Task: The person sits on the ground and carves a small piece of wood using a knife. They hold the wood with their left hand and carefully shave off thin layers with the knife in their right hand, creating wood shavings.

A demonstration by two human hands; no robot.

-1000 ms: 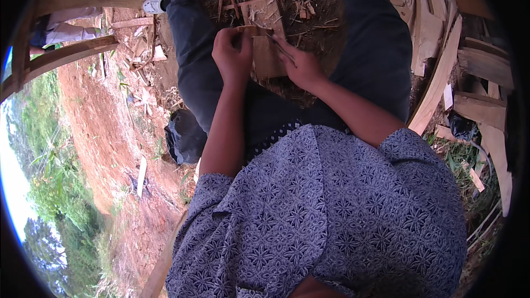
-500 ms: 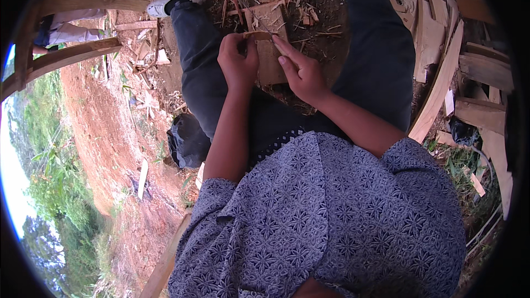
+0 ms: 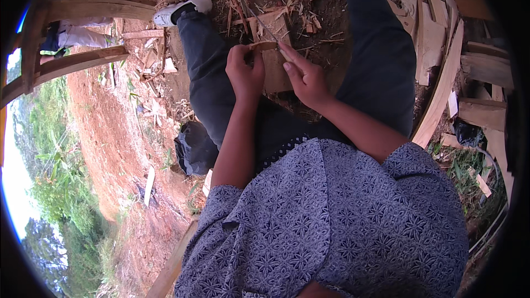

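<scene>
My left hand [image 3: 245, 70] is closed on one end of a small, flat, light brown piece of wood [image 3: 264, 46]. My right hand [image 3: 307, 80] is wrapped round the handle of a knife [image 3: 257, 15], whose long thin blade points away and to the left. Near its handle, the blade meets the right end of the wood piece; the exact contact is too small to make out. Beneath both hands, a flat wooden board [image 3: 277, 74] lies on the ground between my legs.
Wood shavings and offcuts [image 3: 312, 24] litter the dirt around the board. Long planks [image 3: 441, 96] lie at the right. A wooden frame [image 3: 83, 62] stands at the far left, with another person's legs [image 3: 83, 36] behind it. A black plastic bag [image 3: 194, 146] sits beside my left leg.
The view has shifted slightly, so most things appear a little to the right and lower. The knife blade now shows longer beyond the wood piece. Both hands keep their hold.
</scene>
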